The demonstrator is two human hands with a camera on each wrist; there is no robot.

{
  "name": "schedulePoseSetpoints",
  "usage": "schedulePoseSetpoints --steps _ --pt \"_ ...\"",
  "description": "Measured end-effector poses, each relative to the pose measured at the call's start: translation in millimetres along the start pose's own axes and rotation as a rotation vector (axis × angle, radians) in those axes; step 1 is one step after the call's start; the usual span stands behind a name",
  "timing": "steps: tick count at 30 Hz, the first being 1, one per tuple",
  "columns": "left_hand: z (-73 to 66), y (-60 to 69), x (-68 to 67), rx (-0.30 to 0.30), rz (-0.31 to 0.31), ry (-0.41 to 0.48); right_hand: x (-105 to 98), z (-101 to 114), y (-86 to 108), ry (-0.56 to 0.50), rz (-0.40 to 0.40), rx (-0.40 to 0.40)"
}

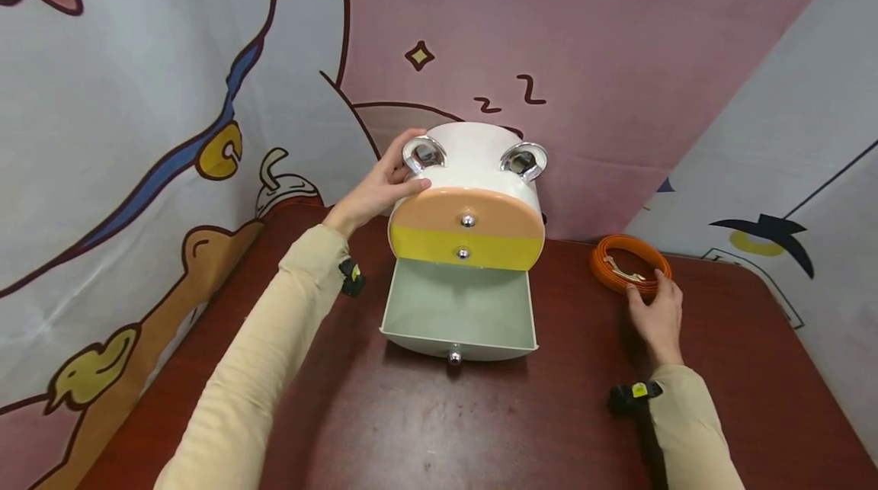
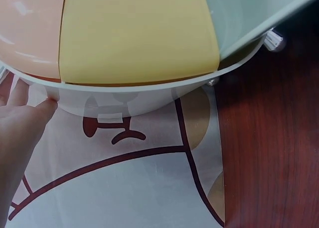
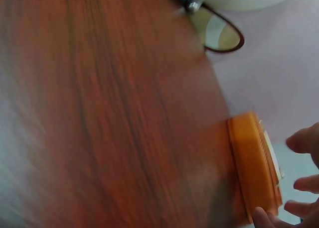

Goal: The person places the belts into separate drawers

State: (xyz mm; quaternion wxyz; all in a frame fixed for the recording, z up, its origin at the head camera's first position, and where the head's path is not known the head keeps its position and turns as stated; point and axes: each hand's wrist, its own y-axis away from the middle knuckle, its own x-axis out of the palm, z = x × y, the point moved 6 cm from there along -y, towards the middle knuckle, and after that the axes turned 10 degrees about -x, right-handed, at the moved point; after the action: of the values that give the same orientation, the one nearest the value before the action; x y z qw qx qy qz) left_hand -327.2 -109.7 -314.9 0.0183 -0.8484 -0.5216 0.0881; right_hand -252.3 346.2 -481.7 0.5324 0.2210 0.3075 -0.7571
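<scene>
In the head view a small white chest of drawers [image 1: 473, 145] stands upright, with orange and yellow drawer fronts and a silver ring at each upper side. Its pale green bottom drawer [image 1: 459, 303] is pulled out and has nothing in it. My left hand [image 1: 384, 184] rests on the chest's upper left side, thumb by the front rim; the left wrist view shows the fingertips against the white shell. A coiled orange belt [image 1: 604, 270] with a metal buckle lies at right. My right hand [image 1: 657, 315] is at its near edge, fingers spread; in the right wrist view most fingers are apart from it.
Everything stands on a dark red-brown wooden table [image 1: 439, 429]. A cartoon-printed cloth [image 1: 590, 40] hangs close behind the table and along its left side. Round silver knobs [image 1: 455, 357] stick out from the drawer fronts.
</scene>
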Motion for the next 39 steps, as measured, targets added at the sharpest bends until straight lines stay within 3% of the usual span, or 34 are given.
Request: schedulePoseSetpoints --steps 5,9,12,21,29,39 --pt "-0.5 -0.2 -1.3 -0.003 -0.010 0.015 -1.5 -14.9 -20.5 -0.029 -0.004 0.087" --pt "-0.3 -0.3 0.3 -0.005 -0.009 0.014 -5.2 -29.6 -31.4 0.015 0.025 0.172" --pt "0.7 -1.6 2.1 -0.007 -0.006 0.005 -9.0 -40.2 -34.1 0.038 0.028 0.181" --pt "-0.5 -2.2 0.1 0.001 -0.001 0.007 -13.8 -47.8 -36.8 -0.045 -0.005 0.271" --pt "0.1 -1.1 -1.0 0.003 -0.008 -0.010 -14.7 -51.9 -38.3 -0.015 0.011 0.260" --pt "0.7 -0.9 -0.8 -0.006 -0.009 0.002 -15.9 -52.9 -35.7 0.028 -0.037 0.191"
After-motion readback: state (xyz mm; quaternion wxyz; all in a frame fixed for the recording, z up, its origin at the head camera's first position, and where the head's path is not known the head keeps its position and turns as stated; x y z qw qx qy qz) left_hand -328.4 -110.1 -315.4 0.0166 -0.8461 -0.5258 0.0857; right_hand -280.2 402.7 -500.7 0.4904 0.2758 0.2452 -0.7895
